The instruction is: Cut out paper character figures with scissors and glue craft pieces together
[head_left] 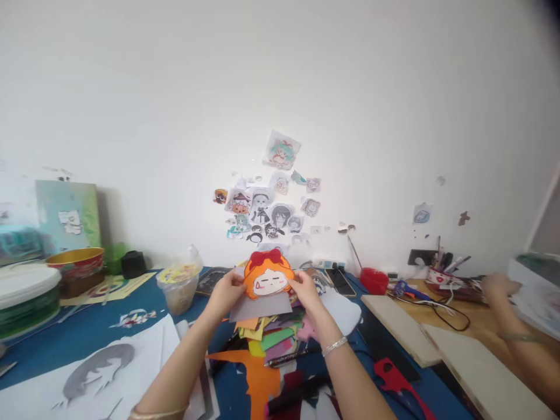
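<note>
A paper cut-out of a cartoon head with orange hair and a red bow [269,277] is held up in the middle. My left hand [228,289] pinches its left edge, and my right hand [305,290] grips the right edge. Behind and below the cut-out is a grey sheet [262,307]. Under it lies a pile of coloured paper scraps [279,338], with an orange paper offcut [262,382] nearer to me.
Drawings [79,379] lie at the left, near a clear plastic cup [180,286] and a white-lidded tub [28,297]. Pale boards [487,370] and a red cutter-like object [400,382] are at the right. Another person's arm [511,326] reaches in there.
</note>
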Demonstrator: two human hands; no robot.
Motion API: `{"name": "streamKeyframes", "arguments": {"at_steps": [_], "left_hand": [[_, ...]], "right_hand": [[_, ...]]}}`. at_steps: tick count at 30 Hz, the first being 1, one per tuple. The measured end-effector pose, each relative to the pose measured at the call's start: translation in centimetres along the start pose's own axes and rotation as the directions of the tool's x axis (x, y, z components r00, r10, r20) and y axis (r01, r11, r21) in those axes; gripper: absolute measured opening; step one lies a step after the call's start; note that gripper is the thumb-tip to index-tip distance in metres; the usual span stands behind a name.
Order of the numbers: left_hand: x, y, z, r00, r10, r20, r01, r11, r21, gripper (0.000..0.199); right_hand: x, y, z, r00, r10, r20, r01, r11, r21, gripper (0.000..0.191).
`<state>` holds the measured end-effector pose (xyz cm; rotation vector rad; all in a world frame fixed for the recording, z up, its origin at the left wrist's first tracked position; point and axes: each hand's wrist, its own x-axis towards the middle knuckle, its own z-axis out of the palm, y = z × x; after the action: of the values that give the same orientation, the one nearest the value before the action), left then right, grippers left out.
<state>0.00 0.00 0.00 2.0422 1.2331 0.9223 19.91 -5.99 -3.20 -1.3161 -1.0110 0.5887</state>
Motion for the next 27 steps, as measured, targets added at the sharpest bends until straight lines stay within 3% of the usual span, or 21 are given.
{"name": "streamKeyframes", "arguments": {"at_steps": [7,11,15,18,27], "left_hand": [[-1.7,3.1,-2.2,0.989,0.134,0.07,-0.113,0.963,-0.246,0.025],[-2.6,4.1,-3.5,0.974,0.179,0.137,-0.115,0.918,-0.381,0.034],[-3.7,5.3,-4.1,0.95,0.205,0.236,-0.073,0.88,-0.47,0.039],[-4.6,6.4,-4.3,0.92,0.221,0.324,-0.008,0.836,-0.549,0.049],[-5.2,6.6,-4.8,0.875,0.289,0.388,0.047,0.748,-0.662,0.053]], "right_hand": [[-1.1,-3.1,-1.9,0.979,-0.126,0.158,0.114,0.99,0.08,0.021],[-2.3,-5.1,-3.2,0.958,-0.179,0.226,0.155,0.981,0.118,0.025],[-3.1,-6.5,-3.6,0.93,-0.222,0.291,0.169,0.966,0.198,0.029],[-3.5,-7.2,-3.7,0.908,-0.225,0.354,0.176,0.97,0.166,0.028],[-4.5,-8.4,-4.0,0.849,-0.242,0.47,0.116,0.953,0.281,0.031]]}}
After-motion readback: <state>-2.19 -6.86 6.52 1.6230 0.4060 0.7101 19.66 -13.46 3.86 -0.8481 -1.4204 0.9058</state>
